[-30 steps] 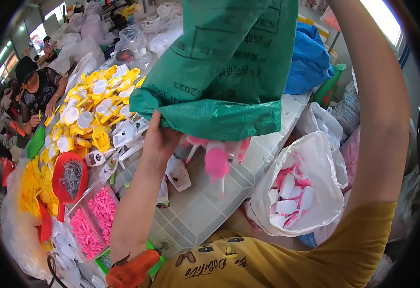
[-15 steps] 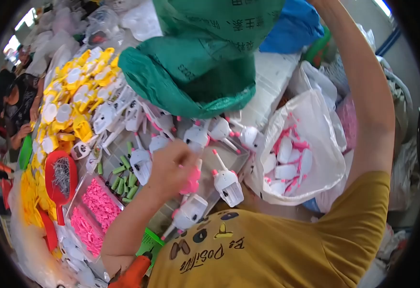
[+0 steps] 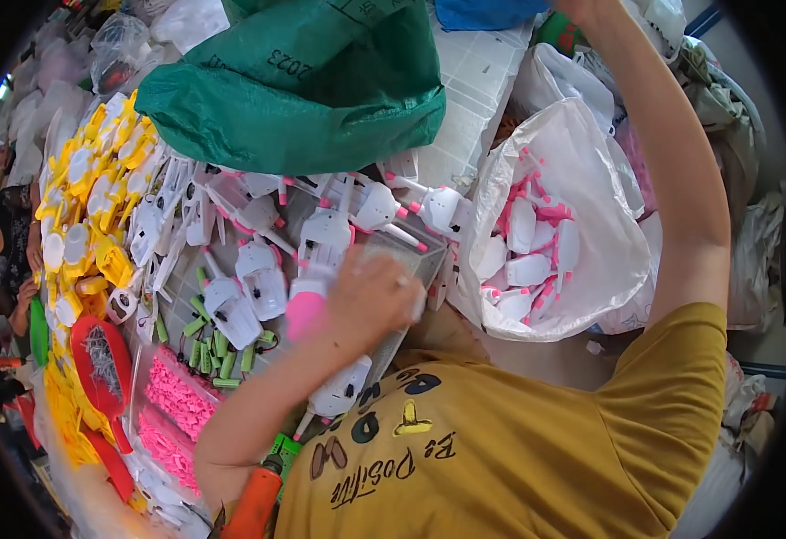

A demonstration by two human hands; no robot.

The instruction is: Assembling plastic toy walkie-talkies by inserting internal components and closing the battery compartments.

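White parts spilled out, green sack partly hiding table, white bag beside

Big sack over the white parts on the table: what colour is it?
Green sack with dark print; the head view shows it.

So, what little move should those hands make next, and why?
Perhaps the left hand should nudge the white piece beside the mustard shirt farther onto the table. That piece seems to lie close to the near edge, where it might get knocked off, and the hand is nearby, though too blurred to tell whether it grips anything.
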